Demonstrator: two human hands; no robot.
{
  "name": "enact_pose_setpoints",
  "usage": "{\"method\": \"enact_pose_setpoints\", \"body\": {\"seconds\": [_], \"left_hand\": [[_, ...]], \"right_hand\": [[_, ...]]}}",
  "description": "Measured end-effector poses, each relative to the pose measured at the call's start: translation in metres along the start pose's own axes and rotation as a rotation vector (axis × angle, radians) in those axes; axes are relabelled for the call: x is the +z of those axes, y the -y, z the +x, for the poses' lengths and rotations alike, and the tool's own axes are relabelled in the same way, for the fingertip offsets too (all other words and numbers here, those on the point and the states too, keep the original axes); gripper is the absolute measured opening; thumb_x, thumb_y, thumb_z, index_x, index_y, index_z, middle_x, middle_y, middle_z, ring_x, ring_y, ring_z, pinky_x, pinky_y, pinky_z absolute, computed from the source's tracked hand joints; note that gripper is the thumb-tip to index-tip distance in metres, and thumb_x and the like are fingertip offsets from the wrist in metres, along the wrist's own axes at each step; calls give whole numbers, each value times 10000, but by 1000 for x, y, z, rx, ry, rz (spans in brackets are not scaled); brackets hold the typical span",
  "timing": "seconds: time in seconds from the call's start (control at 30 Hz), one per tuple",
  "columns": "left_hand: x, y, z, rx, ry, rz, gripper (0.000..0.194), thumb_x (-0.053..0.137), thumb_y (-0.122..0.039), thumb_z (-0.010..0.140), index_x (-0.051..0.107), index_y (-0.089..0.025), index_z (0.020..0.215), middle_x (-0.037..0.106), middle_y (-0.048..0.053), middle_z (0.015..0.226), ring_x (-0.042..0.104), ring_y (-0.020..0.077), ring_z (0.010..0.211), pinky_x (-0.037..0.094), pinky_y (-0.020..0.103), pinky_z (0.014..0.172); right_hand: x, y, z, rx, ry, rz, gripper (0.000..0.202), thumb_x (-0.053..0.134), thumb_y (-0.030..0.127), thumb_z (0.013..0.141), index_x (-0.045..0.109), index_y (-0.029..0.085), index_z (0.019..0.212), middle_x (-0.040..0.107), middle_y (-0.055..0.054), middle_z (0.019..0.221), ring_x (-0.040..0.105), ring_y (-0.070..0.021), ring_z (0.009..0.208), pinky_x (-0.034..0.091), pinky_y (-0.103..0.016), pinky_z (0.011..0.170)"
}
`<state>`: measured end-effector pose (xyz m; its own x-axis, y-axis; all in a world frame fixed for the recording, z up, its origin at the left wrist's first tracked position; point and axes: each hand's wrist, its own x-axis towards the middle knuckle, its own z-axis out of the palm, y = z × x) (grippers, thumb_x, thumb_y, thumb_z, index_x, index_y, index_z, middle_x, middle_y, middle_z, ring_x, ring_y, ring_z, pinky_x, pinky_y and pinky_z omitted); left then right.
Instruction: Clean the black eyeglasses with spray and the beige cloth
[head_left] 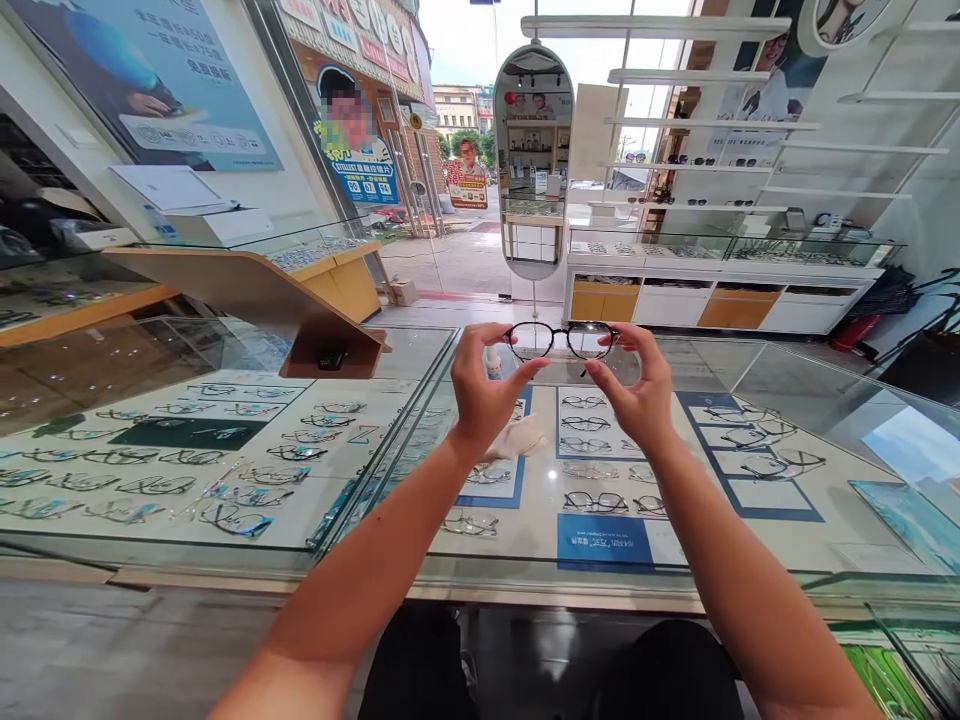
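**Dark-framed glasses held up over the display counter**

Two bare forearms reach out from the camera. The left hand (480, 390) and right hand (637, 395) each pinch one end of the black-rimmed glasses (562, 340), fingers closed on the frame, holding it level above the glass counter (750, 580). A pale cloth (517, 440) lies just below the left wrist. For handling well, I judge fingertips should stay on the rims, off the lenses, with even pressure on both sides
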<state>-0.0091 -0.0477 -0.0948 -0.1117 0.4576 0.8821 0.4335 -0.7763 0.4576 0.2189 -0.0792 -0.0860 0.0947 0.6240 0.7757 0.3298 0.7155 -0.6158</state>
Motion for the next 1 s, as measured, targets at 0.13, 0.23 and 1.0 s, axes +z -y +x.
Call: {"method": "enact_pose_setpoints", "body": {"seconds": [0.13, 0.23, 1.0], "left_hand": [[5, 10, 1, 148, 3, -31, 469, 853, -569, 1035, 662, -256, 1327, 690, 81, 1197, 697, 265, 1071, 586, 432, 986], [8, 15, 1, 205, 8, -31, 450, 814, -558, 1068, 654, -271, 1374, 679, 89, 1232, 687, 267, 1081, 595, 430, 943], [11, 11, -3, 180, -82, 25, 434, 797, -575, 1075, 661, -240, 1315, 687, 99, 1194, 685, 276, 1046, 583, 432, 891]], "right_hand": [[1, -13, 1, -27, -21, -9, 419, 818, 473, 1009, 678, 339, 1381, 757, -69, 1263, 701, -302, 1203, 524, -535, 1140], [2, -22, 2, -73, -44, -28, 435, 802, 481, 1012, 671, 316, 1392, 768, -72, 1263, 716, -300, 1193, 560, -541, 1099], [7, -35, -1, -51, -46, -137, 465, 771, 558, 1029, 681, 306, 1409, 733, -89, 1304, 715, -296, 1159, 581, -526, 1029]]}}
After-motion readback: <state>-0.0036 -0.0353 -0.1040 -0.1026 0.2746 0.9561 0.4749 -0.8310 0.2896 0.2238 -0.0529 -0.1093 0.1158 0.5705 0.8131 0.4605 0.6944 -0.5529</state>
